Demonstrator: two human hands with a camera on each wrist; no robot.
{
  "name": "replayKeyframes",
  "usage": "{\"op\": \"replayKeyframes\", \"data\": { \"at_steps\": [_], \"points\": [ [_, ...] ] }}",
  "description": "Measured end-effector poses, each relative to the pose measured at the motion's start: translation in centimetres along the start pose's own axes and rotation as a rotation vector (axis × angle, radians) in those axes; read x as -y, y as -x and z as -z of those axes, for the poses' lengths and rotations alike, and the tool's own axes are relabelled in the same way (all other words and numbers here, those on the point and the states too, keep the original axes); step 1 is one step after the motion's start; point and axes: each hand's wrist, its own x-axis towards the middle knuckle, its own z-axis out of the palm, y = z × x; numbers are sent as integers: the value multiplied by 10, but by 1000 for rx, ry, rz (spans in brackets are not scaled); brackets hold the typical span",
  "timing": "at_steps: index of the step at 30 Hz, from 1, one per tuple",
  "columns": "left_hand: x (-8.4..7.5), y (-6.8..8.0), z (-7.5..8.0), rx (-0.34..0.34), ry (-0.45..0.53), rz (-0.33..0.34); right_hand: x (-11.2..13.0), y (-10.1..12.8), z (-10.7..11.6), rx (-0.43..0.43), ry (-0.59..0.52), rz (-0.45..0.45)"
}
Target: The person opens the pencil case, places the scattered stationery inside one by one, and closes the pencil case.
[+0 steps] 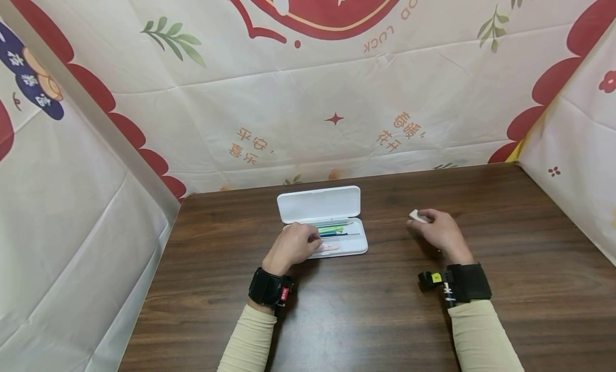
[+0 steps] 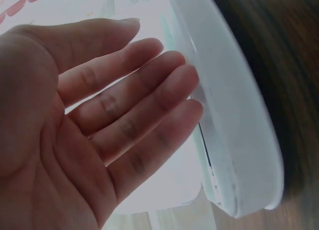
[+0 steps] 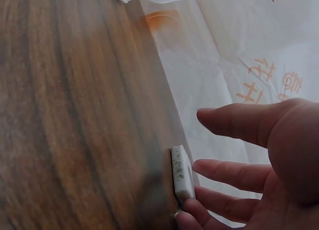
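Note:
A white pencil case (image 1: 355, 245) lies with its lid (image 1: 320, 204) raised. Several green and blue pens (image 1: 332, 230) and a pale pink item (image 1: 329, 247) lie inside. My left hand (image 1: 294, 245) is over the case's left part and hides it. In the left wrist view its fingers (image 2: 144, 85) are loosely bent, tips close to the case wall, and the palm holds nothing. On the table to the right is a small white eraser (image 3: 182, 174) with greenish specks. My right hand (image 1: 444, 233) reaches it, lower fingertips at its side, thumb (image 3: 224, 119) apart from it.
The brown wooden table (image 1: 375, 308) ends at a printed cloth (image 1: 298, 105) behind it. More cloth hangs along the left (image 1: 72, 217) and right sides. A black band with a camera (image 1: 428, 279) sits on each wrist.

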Motion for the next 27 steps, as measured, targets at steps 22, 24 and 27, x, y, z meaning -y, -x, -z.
{"op": "replayKeyframes", "data": {
  "at_steps": [22,24,27],
  "points": [
    [0,1,2,-12,12,-16,-1,-8,-18,-249,62,-9],
    [0,1,2,-15,15,-16,-1,-8,-18,-253,61,-13],
    [0,2,2,-20,19,-16,-1,-8,-18,-240,59,-30]
  ]
}}
